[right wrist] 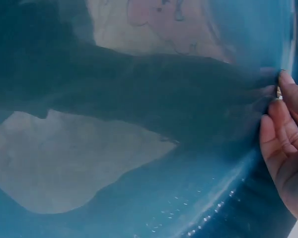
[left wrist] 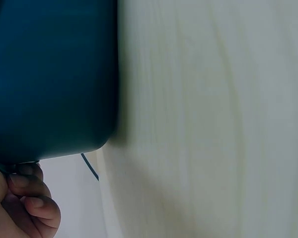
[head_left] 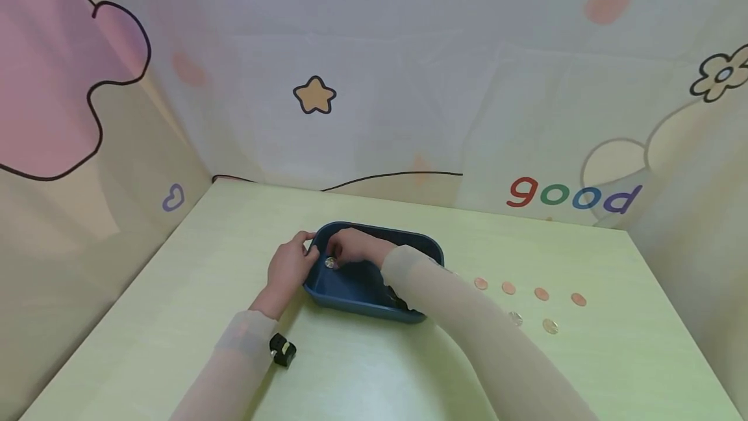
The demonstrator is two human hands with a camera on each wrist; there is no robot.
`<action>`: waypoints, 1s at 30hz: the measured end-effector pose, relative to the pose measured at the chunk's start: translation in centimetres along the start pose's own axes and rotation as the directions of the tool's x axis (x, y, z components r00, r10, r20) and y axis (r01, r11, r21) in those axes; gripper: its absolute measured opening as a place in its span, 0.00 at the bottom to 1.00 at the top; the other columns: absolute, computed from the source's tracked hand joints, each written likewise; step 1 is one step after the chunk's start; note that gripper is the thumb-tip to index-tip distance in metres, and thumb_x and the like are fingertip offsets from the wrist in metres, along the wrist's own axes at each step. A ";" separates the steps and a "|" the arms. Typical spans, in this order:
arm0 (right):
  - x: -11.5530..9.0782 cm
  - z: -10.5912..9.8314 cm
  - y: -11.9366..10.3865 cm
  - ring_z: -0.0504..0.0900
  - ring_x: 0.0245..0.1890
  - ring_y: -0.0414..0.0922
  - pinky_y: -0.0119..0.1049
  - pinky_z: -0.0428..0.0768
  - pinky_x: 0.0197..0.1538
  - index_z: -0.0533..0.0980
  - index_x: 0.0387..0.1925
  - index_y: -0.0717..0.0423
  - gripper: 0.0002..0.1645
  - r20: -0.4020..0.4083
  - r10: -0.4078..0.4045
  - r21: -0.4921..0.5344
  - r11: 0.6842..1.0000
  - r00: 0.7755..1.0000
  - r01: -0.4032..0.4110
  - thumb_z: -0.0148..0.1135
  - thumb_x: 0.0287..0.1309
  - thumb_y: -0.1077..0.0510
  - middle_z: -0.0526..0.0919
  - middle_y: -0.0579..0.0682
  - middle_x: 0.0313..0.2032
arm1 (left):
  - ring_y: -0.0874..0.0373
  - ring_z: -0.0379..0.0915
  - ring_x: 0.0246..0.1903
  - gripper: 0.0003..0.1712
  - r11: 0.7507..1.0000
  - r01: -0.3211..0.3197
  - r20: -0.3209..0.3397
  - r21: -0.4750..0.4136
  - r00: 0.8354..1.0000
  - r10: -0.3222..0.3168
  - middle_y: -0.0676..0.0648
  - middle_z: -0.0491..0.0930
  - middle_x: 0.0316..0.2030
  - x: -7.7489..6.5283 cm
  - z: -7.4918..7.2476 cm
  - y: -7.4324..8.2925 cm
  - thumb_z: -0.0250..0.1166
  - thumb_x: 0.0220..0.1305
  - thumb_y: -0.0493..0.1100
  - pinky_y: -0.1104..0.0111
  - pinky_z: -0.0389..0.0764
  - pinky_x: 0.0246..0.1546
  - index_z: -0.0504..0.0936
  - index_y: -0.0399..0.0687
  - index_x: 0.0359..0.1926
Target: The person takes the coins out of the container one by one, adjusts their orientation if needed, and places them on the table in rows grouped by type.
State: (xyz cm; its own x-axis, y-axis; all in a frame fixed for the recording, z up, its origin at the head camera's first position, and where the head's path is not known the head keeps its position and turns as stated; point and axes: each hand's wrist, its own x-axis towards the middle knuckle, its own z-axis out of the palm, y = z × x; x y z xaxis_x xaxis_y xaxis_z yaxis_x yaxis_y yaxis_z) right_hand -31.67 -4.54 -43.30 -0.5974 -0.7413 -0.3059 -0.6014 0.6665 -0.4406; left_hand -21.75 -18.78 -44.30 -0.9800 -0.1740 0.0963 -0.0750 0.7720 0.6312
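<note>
A dark blue plastic tray (head_left: 362, 308) with raised walls stands on the table. At its left end my left hand (head_left: 290, 268) grips the rim, thumb over the edge; in the left wrist view the curled fingers (left wrist: 42, 208) show just under the rim. My right hand (head_left: 356, 245) reaches down inside the tray. Its thumb and fingers pinch a shiny coin (head_left: 330, 263) near the tray's left wall; only the edge of the coin (right wrist: 278, 92) shows in the right wrist view. The right sleeve hides the tray's right end.
To the right of the tray lie a row of copper-coloured coins (head_left: 508, 288) and, nearer me, a silvery coin (head_left: 515, 319) and a pale gold coin (head_left: 550, 326). A patterned cloth (head_left: 380, 83) rises behind the pale table (head_left: 362, 382). On my left wrist is a small black device (head_left: 283, 350).
</note>
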 end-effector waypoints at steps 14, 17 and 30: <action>0.2 0.5 -0.3 0.76 0.34 0.41 0.35 0.78 0.47 0.82 0.39 0.59 0.07 -0.052 -0.012 -0.043 0.999 0.999 0.009 0.71 0.60 0.61 0.86 0.53 0.39 | 0.58 0.60 0.19 0.23 1.000 0.014 0.005 0.012 1.000 -0.014 0.51 0.67 0.20 0.0 -0.1 0.1 0.58 0.70 0.42 0.70 0.57 0.22 0.79 0.41 0.64; 0.3 0.3 -0.5 0.77 0.34 0.42 0.36 0.78 0.48 0.82 0.37 0.58 0.07 -0.053 -0.005 -0.070 0.998 0.999 0.001 0.72 0.59 0.60 0.87 0.52 0.37 | 0.58 0.60 0.19 0.23 1.000 0.021 -0.002 0.011 1.000 -0.021 0.51 0.67 0.21 -0.1 -0.2 0.2 0.58 0.70 0.42 0.70 0.57 0.22 0.79 0.41 0.64; 0.5 -0.5 -0.6 0.78 0.32 0.39 0.33 0.79 0.45 0.84 0.34 0.57 0.02 -0.032 -0.008 -0.067 0.998 0.999 0.006 0.70 0.61 0.62 0.89 0.53 0.39 | 0.58 0.59 0.18 0.23 1.000 0.013 0.003 0.018 1.000 -0.013 0.51 0.67 0.20 -0.1 -0.1 0.2 0.57 0.71 0.42 0.70 0.57 0.22 0.78 0.40 0.64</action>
State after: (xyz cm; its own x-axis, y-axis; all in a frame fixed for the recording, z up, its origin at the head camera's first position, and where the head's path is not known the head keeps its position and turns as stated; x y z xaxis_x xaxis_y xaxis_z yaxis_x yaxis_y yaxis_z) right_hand -31.88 -5.24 -42.81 -0.6089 -0.7440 -0.2751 -0.6395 0.6656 -0.3847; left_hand -21.62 -18.69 -44.13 -0.9795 -0.1822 0.0857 -0.0910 0.7803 0.6187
